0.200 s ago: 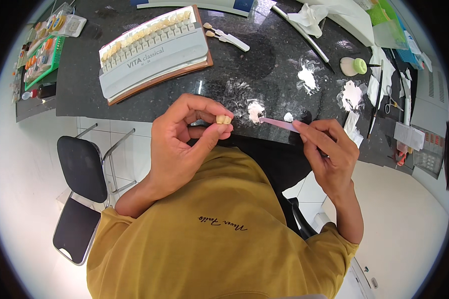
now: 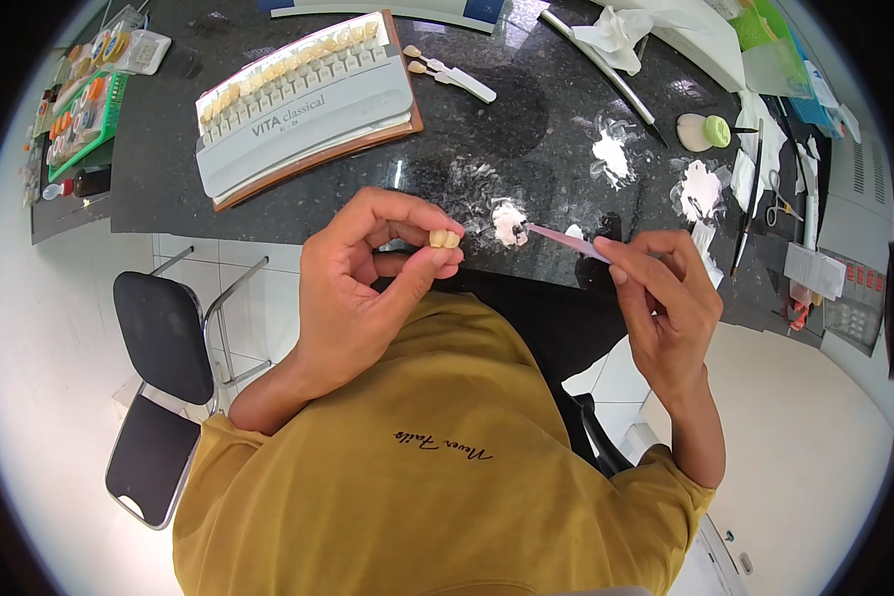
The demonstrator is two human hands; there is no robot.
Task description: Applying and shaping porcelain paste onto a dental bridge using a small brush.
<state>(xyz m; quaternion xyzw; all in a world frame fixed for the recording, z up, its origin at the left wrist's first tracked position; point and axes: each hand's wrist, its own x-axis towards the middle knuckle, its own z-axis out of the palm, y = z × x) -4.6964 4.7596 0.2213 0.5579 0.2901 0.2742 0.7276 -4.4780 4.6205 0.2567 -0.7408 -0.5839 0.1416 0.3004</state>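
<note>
Between the thumb and fingertips of my left hand (image 2: pixel 372 258) are small cream-coloured dental crowns (image 2: pixel 444 239), joined side by side. My right hand (image 2: pixel 666 298) pinches a slim pinkish-lilac spatula (image 2: pixel 570 241), its narrow tip pointing left. That tip hovers just right of a heap of white powder (image 2: pixel 510 221) on the dark speckled worktop (image 2: pixel 368 164). A smaller white lump (image 2: pixel 574 231) sits behind the spatula, partly covered by it.
A tooth shade guide (image 2: pixel 308 109) in a brown-edged case lies at the back left, two loose shade tabs (image 2: pixel 452 74) beside it. More powder heaps (image 2: pixel 612 157), brushes (image 2: pixel 755 194), scissors (image 2: pixel 785 199) and a green-capped jar (image 2: pixel 703 132) are on the right. A black chair (image 2: pixel 164 338) stands left.
My right hand has drawn the spatula slightly right, pulling its tip off the powder heap, where a dark gap now shows. My left hand stays put with the crowns.
</note>
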